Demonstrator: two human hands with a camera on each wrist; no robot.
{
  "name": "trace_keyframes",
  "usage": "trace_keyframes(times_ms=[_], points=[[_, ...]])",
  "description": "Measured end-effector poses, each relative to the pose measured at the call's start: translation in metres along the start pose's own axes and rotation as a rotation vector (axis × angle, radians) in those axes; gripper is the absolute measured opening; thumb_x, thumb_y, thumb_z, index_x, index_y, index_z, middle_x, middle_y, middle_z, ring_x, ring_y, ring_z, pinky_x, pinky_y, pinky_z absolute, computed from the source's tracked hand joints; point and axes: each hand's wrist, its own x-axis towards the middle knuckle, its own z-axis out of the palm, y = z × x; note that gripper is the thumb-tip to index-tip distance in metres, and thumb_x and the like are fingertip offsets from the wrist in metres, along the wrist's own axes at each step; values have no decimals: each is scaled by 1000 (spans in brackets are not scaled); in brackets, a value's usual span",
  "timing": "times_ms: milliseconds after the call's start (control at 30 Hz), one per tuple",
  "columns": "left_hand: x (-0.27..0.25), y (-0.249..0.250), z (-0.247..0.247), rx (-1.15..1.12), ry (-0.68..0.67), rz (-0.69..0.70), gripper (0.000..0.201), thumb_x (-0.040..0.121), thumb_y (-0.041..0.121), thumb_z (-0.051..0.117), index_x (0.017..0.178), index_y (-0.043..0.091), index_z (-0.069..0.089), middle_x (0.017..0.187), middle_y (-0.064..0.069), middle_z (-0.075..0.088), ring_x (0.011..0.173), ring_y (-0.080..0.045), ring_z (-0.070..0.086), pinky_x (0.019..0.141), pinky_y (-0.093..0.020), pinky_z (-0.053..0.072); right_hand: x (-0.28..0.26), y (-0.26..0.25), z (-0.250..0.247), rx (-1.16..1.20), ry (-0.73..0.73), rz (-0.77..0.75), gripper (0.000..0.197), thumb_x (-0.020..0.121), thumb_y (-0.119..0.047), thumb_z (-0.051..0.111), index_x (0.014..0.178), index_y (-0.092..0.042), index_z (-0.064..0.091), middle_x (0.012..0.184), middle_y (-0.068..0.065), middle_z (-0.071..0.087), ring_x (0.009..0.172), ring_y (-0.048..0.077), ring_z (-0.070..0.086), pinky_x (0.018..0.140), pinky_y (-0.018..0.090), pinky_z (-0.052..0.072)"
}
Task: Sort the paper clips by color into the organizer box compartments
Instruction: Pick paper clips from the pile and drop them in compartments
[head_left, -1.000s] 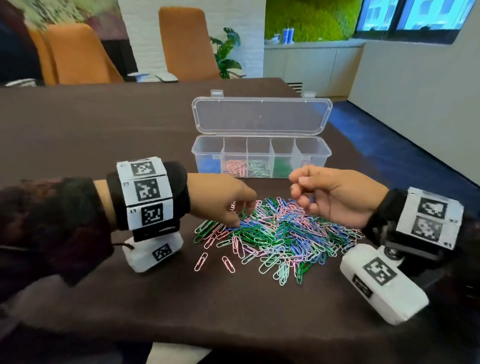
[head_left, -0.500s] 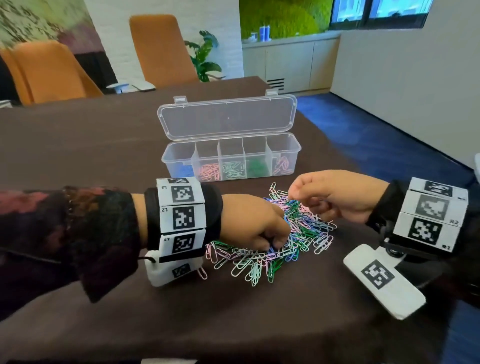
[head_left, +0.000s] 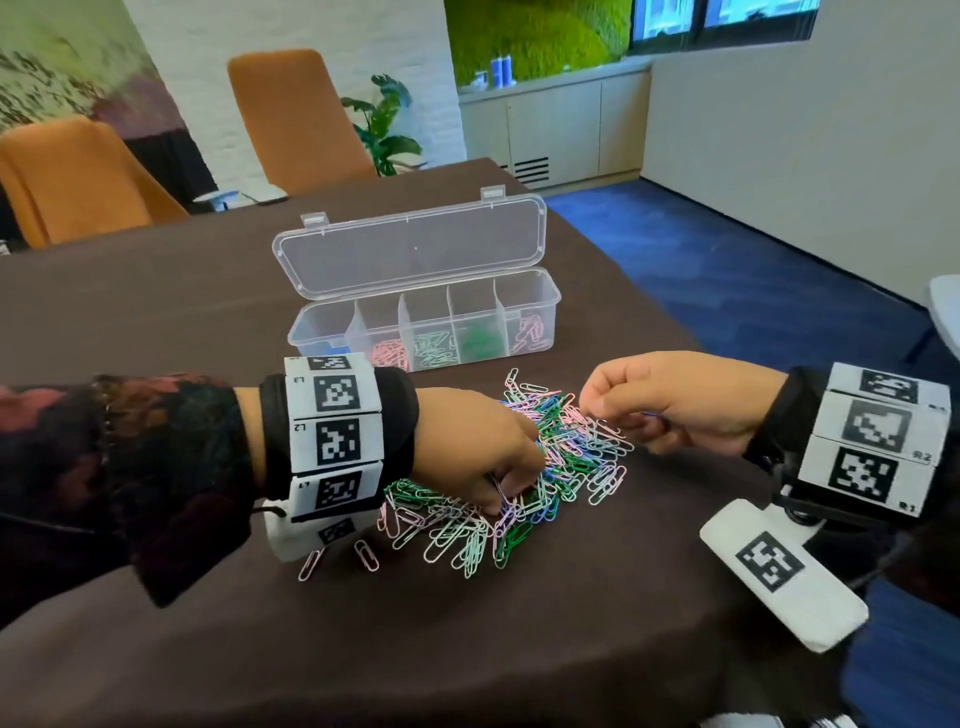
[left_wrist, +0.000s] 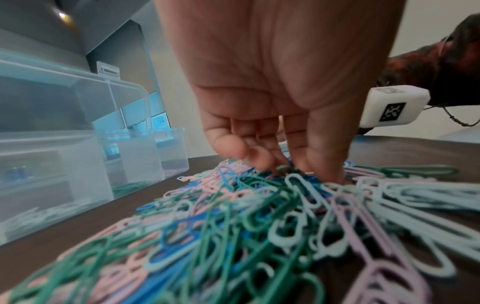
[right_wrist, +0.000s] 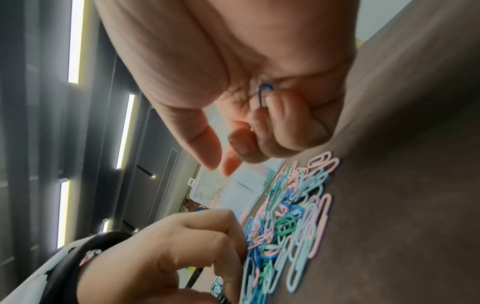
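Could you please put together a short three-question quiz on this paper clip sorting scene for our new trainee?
1. True or false: the lid of the organizer box is closed.
2. What colour is the paper clip tucked under the curled fingers of the right hand?
3. Where are the fingertips of the left hand? A) inside a compartment B) down in the loose pile of clips C) on the lid

Key:
1. False; the lid stands open behind the compartments.
2. Blue, seen in the right wrist view.
3. B
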Motion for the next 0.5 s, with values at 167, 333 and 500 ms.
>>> trace_keyframes(times_ms=[167,333,500], points=[[1,2,2,58,46,69,9,85,21,63,89,12,61,91,8,40,82,-17,48,67,-27,35,-2,4,4,19,-19,-2,17,91,-5,51,77,-15,55,54,-4,35,46,6,24,37,14,17],[-4,-3,9,-24,145,99,4,84,14,60,86,11,59,90,0,55,80,-21,53,70,-28,40,-2,6,5,10,-23,5,19,91,-5,50,76,-16,55,53,-4,35,45,5,24,37,14,17],[-9,-13,6,-280,238,25,13,85,14,65,79,19,56,76,4,59,61,-3,48,63,-14,37,-1,3,8,12,-24,5,19,91,-5,51,76,-16,56,53,-5,36,45,6,24,38,14,17]])
